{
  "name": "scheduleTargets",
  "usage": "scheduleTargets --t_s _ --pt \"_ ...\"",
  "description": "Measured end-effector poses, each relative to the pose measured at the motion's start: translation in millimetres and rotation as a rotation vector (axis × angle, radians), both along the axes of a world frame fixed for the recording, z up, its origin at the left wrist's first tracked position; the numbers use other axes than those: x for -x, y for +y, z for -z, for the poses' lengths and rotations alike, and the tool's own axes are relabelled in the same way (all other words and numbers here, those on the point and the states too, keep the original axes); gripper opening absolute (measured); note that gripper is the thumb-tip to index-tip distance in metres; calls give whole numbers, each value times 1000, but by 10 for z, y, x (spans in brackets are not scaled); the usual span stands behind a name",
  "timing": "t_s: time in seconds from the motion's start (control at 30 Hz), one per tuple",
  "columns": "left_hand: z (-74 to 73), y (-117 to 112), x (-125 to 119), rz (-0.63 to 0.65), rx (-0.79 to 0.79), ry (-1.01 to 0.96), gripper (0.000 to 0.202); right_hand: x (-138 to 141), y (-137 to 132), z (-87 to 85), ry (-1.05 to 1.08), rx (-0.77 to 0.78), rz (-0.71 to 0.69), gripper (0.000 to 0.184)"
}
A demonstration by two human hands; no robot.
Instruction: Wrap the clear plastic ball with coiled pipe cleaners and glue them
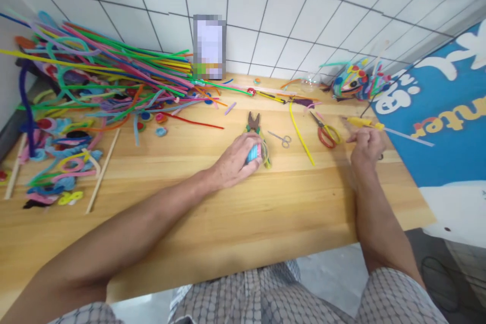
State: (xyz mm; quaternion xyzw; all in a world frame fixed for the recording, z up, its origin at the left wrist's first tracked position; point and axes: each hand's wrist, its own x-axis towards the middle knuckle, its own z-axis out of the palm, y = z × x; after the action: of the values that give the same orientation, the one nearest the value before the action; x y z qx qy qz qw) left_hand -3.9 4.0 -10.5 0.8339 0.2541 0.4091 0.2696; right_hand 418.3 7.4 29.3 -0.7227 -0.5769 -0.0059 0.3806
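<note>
My left hand is closed around a small blue and pink coiled piece that looks made of pipe cleaner. Just beyond and partly under this hand lie pliers with dark jaws and green-yellow handles. At the right, my right hand grips a yellow hot glue gun, its nozzle pointing left. A pale glue stick juts from the gun's back end. Between the hands are small metal scissors, a yellow pipe cleaner and larger scissors with red and yellow handles.
Many coloured pipe cleaners are heaped at the left, with finished-looking pieces and wooden sticks nearer me. A phone leans on the tiled wall. A colourful bundle stands at the back right, beside a blue printed panel.
</note>
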Motion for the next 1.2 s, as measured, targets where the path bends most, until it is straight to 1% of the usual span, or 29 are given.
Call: scheduleTargets --t_s 0.1,0.17,0.27,0.4,0.47,0.57,0.6,0.67,0.7,0.73,0.8,0.83,0.9,0.97,1.0,1.03,1.07,1.13,1.2 --pt "17 17 12 1 -10 -13 34 -35 -48 78 12 -94 101 26" --pt "22 28 19 5 -11 -3 33 -83 -53 101 -2 -138 160 25" --pt "18 40 24 19 -19 8 32 -149 -19 88 -31 -196 212 13" --pt "10 49 25 8 -37 19 33 -200 81 40 -59 -198 190 10" --pt "7 53 27 6 -37 33 34 -216 139 35 -79 -172 156 15" --pt "2 58 37 12 -34 55 36 -218 192 56 -118 -125 67 26" --pt "1 60 41 12 -33 59 36 -204 192 61 -130 -124 43 24" --pt "2 66 50 5 -32 59 36 -124 158 43 -141 -152 21 11" --pt "4 71 54 -1 -32 56 35 -49 124 15 -143 -174 20 8" --pt "8 77 58 -7 -32 53 36 57 80 -26 -141 -197 9 11" --pt "14 89 63 -12 -29 50 37 364 -29 -137 -135 -230 -73 12" --pt "17 93 64 -10 -25 48 37 559 -86 -197 -112 -241 -193 16" --pt "17 96 64 -5 -19 37 37 994 -181 -297 -102 -236 -485 28" --pt "9 90 61 0 -23 19 36 1408 -224 -328 -148 -231 -765 43" --pt "3 86 60 3 -30 10 36 1580 -224 -310 -158 -208 -879 52" --pt "-5 80 59 7 -35 4 36 1719 -215 -269 -162 -184 -961 58" --pt "-13 75 59 13 -39 -1 36 1824 -199 -209 -159 -173 -1013 62" --pt "-28 65 61 30 -37 -11 34 1938 -162 -54 -135 -178 -1050 66" --pt "-40 59 64 46 -29 -24 33 1963 -135 105 -105 -196 -1045 68"
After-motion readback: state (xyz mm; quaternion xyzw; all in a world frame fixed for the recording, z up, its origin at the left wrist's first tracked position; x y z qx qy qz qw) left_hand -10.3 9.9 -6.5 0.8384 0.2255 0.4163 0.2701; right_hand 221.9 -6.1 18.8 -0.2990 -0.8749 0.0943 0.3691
